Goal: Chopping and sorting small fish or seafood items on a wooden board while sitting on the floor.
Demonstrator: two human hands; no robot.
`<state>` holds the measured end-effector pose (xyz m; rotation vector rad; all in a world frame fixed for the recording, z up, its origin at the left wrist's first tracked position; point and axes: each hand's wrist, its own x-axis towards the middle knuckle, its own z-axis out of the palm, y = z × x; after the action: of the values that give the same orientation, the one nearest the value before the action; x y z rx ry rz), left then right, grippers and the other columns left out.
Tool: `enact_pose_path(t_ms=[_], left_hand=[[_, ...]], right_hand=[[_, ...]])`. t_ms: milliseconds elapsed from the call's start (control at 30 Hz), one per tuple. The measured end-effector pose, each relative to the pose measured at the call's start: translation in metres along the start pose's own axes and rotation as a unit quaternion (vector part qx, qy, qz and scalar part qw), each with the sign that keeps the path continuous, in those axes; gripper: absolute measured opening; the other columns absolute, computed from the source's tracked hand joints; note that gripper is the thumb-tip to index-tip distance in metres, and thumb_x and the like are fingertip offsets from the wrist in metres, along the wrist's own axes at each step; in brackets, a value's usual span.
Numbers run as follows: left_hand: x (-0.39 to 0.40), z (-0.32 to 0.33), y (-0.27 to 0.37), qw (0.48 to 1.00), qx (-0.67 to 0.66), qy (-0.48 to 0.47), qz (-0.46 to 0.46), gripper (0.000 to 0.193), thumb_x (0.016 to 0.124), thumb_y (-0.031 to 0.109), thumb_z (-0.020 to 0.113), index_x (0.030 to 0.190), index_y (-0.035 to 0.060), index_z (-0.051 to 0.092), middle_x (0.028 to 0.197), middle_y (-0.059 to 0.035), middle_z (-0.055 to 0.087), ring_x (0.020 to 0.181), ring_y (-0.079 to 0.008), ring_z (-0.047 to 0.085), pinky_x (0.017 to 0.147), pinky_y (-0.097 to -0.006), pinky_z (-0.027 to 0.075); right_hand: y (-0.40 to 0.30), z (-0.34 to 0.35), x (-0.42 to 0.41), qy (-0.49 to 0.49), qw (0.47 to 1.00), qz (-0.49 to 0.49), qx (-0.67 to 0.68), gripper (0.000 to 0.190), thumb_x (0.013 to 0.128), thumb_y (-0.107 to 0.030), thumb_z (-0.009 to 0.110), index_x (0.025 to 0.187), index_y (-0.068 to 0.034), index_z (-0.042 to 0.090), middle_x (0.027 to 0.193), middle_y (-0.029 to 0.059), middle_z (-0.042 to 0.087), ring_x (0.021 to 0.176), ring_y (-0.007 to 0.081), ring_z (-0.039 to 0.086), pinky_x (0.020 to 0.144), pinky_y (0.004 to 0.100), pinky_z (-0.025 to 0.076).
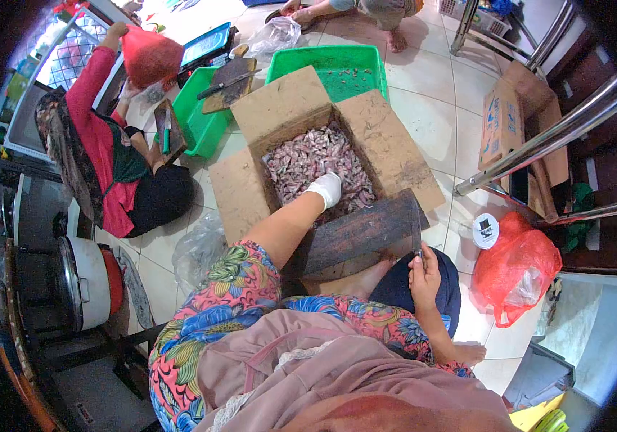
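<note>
In front of me an open cardboard box (287, 119) holds a heap of small pinkish-grey raw pieces (308, 156), whether fish or meat I cannot tell. My left hand (326, 190), in a white glove, reaches down onto the heap; its fingertips are hidden. Across the near side of the box lies a dark, worn wooden cutting board (357, 232). My right hand (424, 275), bare, grips the handle of a knife (416, 229). Its blade points away from me over the board's right end.
Left, a seated person (92, 140) lifts a red plastic bag (152, 56). Beyond the box are green plastic trays (330, 52) and a board with a knife (227, 86). Another red bag (513, 264) and metal legs (546, 135) stand right. Another person's hands (303, 16) appear at the top.
</note>
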<state>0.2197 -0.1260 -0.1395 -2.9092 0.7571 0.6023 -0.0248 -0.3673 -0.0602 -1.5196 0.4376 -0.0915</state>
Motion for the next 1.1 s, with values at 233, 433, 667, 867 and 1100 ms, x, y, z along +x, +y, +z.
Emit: enact_pose_path(t_ms=[233,433,667,867,1100], left_hand=[[-0.035,-0.016,-0.043,0.949,-0.298,0.042,-0.096,0.031,0.082,0.022,0.056,0.108,0.0072,0.064,0.097,-0.0233,0.065,0.089,-0.0354,0.064,0.076,-0.0406,0.051],[-0.088,-0.017,-0.053,0.248,-0.944,0.113,-0.184,0.021,0.095,0.016,0.038,0.094,0.0070,0.057,0.075,-0.0084,0.059,0.056,-0.0166,0.056,0.051,-0.0290,0.053],[-0.146,-0.024,-0.027,0.669,-0.685,0.286,0.030,0.024,0.085,0.000,0.052,0.107,0.0061,0.059,0.109,-0.0046,0.062,0.093,-0.0118,0.060,0.077,-0.0310,0.050],[-0.156,-0.009,-0.039,0.655,-0.719,0.186,-0.138,0.025,0.086,0.005,0.055,0.111,0.0034,0.058,0.097,-0.0046,0.064,0.084,-0.0170,0.061,0.071,-0.0269,0.049],[-0.176,-0.028,-0.015,0.894,-0.319,0.260,-0.176,0.040,0.085,0.023,0.060,0.112,-0.0054,0.053,0.098,-0.0230,0.064,0.092,-0.0346,0.062,0.076,-0.0385,0.050]], right_hand=[[-0.006,0.002,-0.002,-0.001,1.000,-0.007,-0.005,0.037,0.092,-0.009,0.051,0.129,-0.005,0.048,0.075,0.0012,0.055,0.051,0.0034,0.042,0.045,0.0182,0.035],[0.001,-0.001,0.000,-0.017,1.000,-0.014,0.021,0.038,0.093,-0.010,0.051,0.130,-0.006,0.047,0.075,0.0018,0.054,0.049,0.0042,0.042,0.042,0.0184,0.035],[-0.007,-0.002,-0.007,-0.015,0.999,-0.021,0.019,0.038,0.093,-0.010,0.051,0.130,-0.007,0.047,0.075,0.0013,0.054,0.049,0.0037,0.041,0.042,0.0179,0.034],[-0.015,0.010,-0.011,-0.029,0.999,-0.034,0.003,0.037,0.093,-0.010,0.051,0.129,-0.007,0.049,0.073,0.0011,0.054,0.051,0.0040,0.042,0.044,0.0182,0.035],[-0.008,0.005,-0.011,-0.013,0.999,-0.032,-0.020,0.036,0.092,-0.010,0.052,0.128,-0.009,0.051,0.074,0.0012,0.055,0.052,0.0045,0.044,0.046,0.0191,0.037]])
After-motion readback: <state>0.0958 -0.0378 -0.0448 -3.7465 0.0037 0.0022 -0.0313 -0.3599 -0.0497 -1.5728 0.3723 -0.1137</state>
